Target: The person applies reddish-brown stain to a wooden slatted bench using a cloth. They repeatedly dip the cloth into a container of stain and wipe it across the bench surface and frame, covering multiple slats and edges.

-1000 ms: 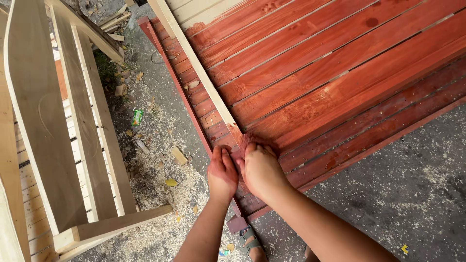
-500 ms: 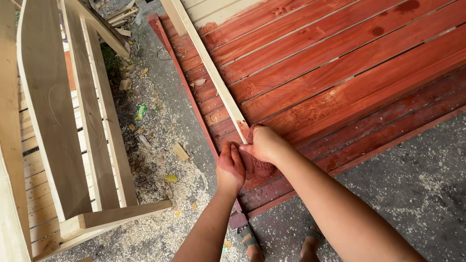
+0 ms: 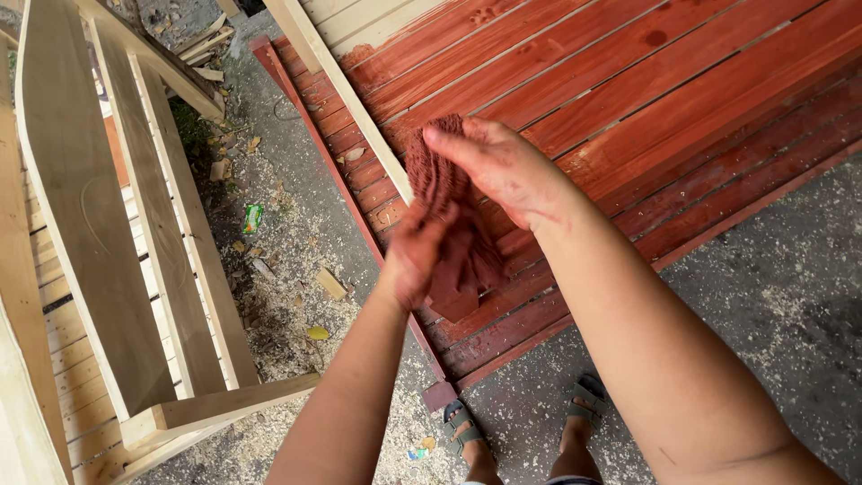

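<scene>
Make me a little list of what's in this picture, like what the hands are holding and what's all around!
left hand: grips the lower end of the red-stained rag
right hand: holds the rag's top, fingers stained red
red slatted panel: lies flat beneath the hands
unpainted slat: pale, lying across the panel
bare wooden frame: at left
ground: concrete with sawdust and scraps
sandals: on the person's feet

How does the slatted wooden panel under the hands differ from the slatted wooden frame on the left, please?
The red-stained slatted wooden panel is coated deep red-brown, while the bare pale slatted wooden frame is unstained. The panel lies flat on the ground; the frame's boards stand raised and angled. Both are built of parallel wooden slats.
</scene>
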`<state>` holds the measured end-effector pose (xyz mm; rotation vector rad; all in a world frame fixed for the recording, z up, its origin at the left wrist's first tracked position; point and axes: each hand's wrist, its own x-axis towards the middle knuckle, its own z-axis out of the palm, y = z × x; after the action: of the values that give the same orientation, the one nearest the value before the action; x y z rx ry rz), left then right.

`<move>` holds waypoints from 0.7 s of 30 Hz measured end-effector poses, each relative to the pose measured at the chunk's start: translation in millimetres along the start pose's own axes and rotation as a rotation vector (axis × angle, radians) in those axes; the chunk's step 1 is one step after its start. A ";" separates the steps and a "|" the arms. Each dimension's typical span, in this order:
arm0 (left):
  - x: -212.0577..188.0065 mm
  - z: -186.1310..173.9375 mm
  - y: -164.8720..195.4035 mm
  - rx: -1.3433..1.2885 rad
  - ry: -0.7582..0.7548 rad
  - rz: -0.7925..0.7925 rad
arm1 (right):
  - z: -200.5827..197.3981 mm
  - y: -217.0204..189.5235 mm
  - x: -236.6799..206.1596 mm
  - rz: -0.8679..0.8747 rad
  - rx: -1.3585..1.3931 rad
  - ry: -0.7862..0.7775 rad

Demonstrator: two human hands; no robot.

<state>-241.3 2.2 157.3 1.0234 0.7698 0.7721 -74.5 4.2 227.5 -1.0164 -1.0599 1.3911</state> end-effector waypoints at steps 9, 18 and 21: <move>56.1 -49.7 72.5 -0.190 0.002 0.491 | -42.0 44.8 18.7 0.099 -0.063 0.229; 68.5 -10.1 31.6 1.909 -0.160 -0.430 | -107.8 133.5 79.5 0.021 0.027 0.195; 92.5 0.4 18.7 2.081 0.038 -0.284 | -118.5 137.7 89.1 0.095 -0.087 0.146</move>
<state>-197.5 85.8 157.4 2.5597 1.7023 -0.6436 0.5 95.0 63.0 -1.2274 -0.9817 1.3337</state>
